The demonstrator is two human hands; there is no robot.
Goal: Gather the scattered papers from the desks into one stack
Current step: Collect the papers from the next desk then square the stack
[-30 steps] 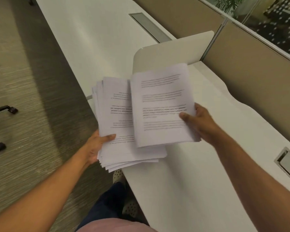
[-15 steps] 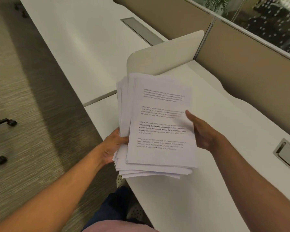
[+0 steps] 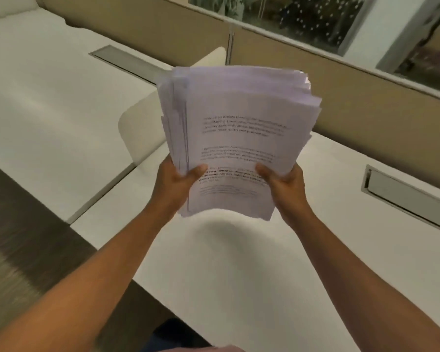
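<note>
A thick stack of white printed papers [image 3: 239, 128] stands nearly upright in the air above the white desk [image 3: 239, 275]. My left hand [image 3: 174, 184] grips its lower left edge, thumb on the front sheet. My right hand [image 3: 285, 184] grips its lower right edge the same way. The sheets are unevenly aligned, with edges fanned out along the left side and top right corner. The stack's bottom edge hangs a little above the desk surface and casts a shadow there.
A rounded cream divider panel [image 3: 142, 128] stands between this desk and the neighbouring desk [image 3: 48, 97]. Grey cable hatches [image 3: 127, 60] [image 3: 404, 196] are set into both desks. A beige partition [image 3: 366, 102] with glass above runs along the back. Carpet floor [image 3: 23, 262] lies at left.
The separate sheet from my right hand has been laid onto the stack held in my left. Both hands now hold the stack together, and it has been tipped up from flat to nearly upright.
</note>
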